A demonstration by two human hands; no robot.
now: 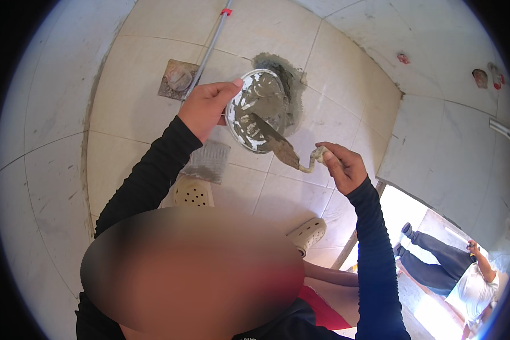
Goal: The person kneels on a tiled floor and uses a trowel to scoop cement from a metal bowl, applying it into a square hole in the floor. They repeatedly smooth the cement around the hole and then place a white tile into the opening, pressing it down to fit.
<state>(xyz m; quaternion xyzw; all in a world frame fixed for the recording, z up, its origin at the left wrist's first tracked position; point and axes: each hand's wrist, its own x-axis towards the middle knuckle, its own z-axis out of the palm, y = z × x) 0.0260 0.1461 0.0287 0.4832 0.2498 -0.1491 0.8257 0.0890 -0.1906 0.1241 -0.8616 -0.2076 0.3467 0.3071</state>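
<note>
My left hand point(207, 107) grips a round white lid point(239, 136) by its left edge, thumb on top. Wet grey mortar point(263, 102) is smeared over most of the lid. In my right hand point(347, 168) is the handle of a pointed trowel point(279, 145), its blade caked with mortar. The blade reaches over the lid's lower right rim, and its tip lies over the mortar; whether it presses in I cannot tell. Behind the lid, a rough grey mortar patch point(296, 85) on the floor is partly hidden.
A square plate with a round lump point(178, 79) and a grey pole point(212, 48) are beyond my left hand. A ridged grey tile piece point(208, 161) lies near my beige clog point(192, 192). Another person point(459, 266) is outside the doorway at right. A red valve handle point(402, 58) is on the wall.
</note>
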